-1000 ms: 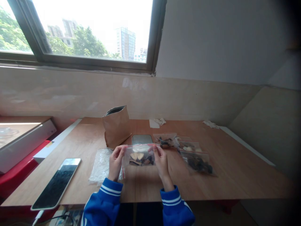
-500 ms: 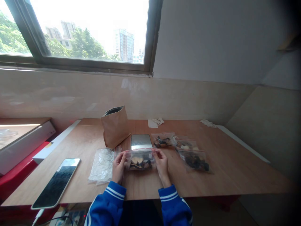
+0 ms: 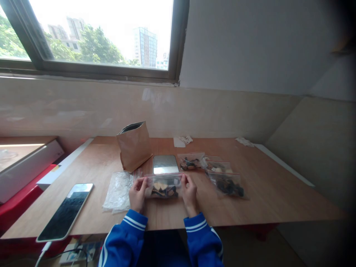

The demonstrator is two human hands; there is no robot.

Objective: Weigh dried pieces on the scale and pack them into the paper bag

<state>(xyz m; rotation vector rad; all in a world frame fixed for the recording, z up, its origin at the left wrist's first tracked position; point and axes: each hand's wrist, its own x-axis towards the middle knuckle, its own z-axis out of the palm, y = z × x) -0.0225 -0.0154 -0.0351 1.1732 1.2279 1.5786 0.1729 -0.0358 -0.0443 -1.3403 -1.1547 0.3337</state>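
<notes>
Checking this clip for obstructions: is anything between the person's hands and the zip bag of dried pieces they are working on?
Nothing visible. The left hand and right hand both grip the ends of the zip bag directly, on the table. The empty bags lie to the left, the filled bags to the right.
</notes>
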